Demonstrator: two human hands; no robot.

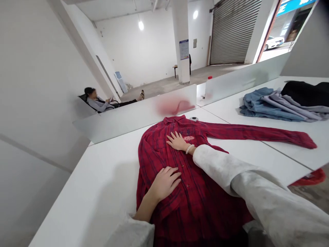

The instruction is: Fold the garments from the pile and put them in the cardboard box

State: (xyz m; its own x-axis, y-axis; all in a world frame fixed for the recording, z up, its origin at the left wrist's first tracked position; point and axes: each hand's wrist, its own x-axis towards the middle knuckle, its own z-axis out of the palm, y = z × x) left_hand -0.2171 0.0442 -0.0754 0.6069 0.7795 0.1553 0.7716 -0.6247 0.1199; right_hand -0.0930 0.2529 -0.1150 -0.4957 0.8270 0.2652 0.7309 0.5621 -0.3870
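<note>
While both hands press flat, fingers spread, nothing is gripped – details below.

Shirt: red plaid shirt (185, 192) lies spread on the white surface (102, 185), collar at the far end by the divider, buttons facing up, hem toward the person.
Left hand: left hand (166, 181) rests palm-down on the shirt's lower left front, fingers open & apart, touching cloth, not clutching it.
Right hand: right hand (177, 141) lies flat on the chest area just below the collar, fingers splayed, beside a small white patch (189, 138); bead bracelet (189, 149) at the wrist, pale sleeve (244, 181) crossing the shirt.
Shirt sleeve: one red sleeve (259, 133) stretches out to the right across the surface, cuff well apart from the body; left side looks bunched/folded under.
Pile: heap of blue, grey & black clothes (285, 101) far right on the surface, well apart from the shirt.
Divider: frosted panel (133, 116) stands along the far edge, just beyond the collar.
Bkgd: a seated person (102, 101) reclines beyond the divider, well apart; rolling shutter (231, 31) at the back wall.
</note>
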